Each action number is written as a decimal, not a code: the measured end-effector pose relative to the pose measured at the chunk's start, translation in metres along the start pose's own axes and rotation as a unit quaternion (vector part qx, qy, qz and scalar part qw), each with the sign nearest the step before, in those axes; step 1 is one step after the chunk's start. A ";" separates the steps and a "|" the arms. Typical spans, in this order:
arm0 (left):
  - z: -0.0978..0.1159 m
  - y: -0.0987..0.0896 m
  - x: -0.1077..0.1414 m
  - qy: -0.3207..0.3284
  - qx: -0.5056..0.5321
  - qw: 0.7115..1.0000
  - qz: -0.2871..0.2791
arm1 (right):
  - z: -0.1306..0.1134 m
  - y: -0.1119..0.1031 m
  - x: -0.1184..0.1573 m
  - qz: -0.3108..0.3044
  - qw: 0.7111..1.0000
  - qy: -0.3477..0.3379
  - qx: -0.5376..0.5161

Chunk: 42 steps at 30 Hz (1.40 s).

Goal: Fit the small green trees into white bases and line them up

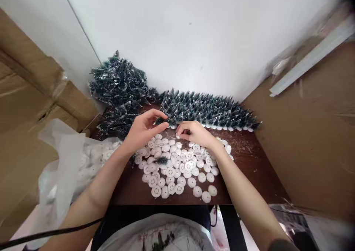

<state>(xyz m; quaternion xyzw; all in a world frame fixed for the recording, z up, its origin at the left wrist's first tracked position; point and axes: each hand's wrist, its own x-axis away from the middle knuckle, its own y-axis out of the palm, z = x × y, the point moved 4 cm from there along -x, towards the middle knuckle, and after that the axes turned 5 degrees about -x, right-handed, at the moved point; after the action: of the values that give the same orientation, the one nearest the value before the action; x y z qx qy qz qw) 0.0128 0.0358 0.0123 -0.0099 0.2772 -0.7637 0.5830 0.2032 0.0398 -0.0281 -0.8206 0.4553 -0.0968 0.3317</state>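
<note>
My left hand (146,128) is just in front of the standing trees, its thumb and fingers closed around a small dark green tree (160,121). To its right, my right hand (192,131) pinches a white round disc (178,136) between thumb and fingers. The hands are a short gap apart. Below them, many white discs (170,171) lie spread over the dark brown table (133,191). One small green tree (162,160) lies on its side on top of the discs.
Rows of snowy trees with white bases (205,108) stand along the wall. A pile of loose trees (119,80) is at the back left. A plastic bag of discs (91,158) sits at the left. Cardboard boxes (310,132) flank the table.
</note>
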 end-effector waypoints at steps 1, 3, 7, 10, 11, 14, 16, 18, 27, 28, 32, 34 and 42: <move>0.000 0.000 0.000 0.000 -0.001 1.000 0.000 | -0.001 0.000 0.000 -0.008 1.000 -0.002 -0.010; 0.000 0.000 -0.001 0.000 0.000 1.000 -0.001 | -0.003 0.000 0.001 -0.010 1.000 -0.001 -0.029; 0.001 0.001 -0.001 0.002 0.009 1.000 0.002 | -0.001 -0.003 0.000 0.041 0.997 0.016 -0.070; 0.002 0.002 -0.001 0.004 0.013 1.000 0.010 | 0.005 -0.002 -0.001 0.076 0.993 0.030 -0.085; 0.003 0.002 -0.001 0.004 0.012 1.000 0.011 | 0.007 0.000 -0.002 0.078 0.992 0.034 -0.090; 0.002 0.002 -0.002 0.004 0.010 1.000 0.010 | 0.013 0.005 -0.003 0.066 0.990 0.047 -0.113; 0.002 0.002 -0.002 0.007 0.012 1.000 0.009 | 0.015 0.008 -0.003 0.050 0.988 0.054 -0.132; 0.001 0.002 -0.002 0.008 0.010 1.000 0.009 | 0.015 0.009 -0.003 0.038 0.986 0.059 -0.151; 0.002 0.002 -0.001 0.009 -0.001 1.000 0.007 | 0.009 0.004 -0.001 0.087 0.990 0.077 -0.082; 0.003 0.002 -0.001 0.008 -0.003 1.000 0.006 | 0.008 0.004 -0.001 0.087 0.991 0.072 -0.067; 0.003 0.001 -0.001 0.005 -0.007 1.000 0.004 | 0.005 0.006 -0.001 0.080 0.994 0.058 -0.053; 0.003 0.002 -0.002 0.007 -0.004 1.000 0.007 | 0.004 0.007 -0.002 0.075 0.994 0.057 -0.064; 0.002 0.002 -0.001 0.002 -0.016 1.000 0.011 | 0.005 0.006 -0.002 0.082 0.993 0.056 -0.062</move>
<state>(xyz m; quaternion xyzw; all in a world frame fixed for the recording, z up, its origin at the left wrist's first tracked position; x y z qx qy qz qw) 0.0154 0.0360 0.0135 -0.0144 0.2906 -0.7525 0.5908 0.2004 0.0414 -0.0349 -0.7926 0.5442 -0.0864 0.2611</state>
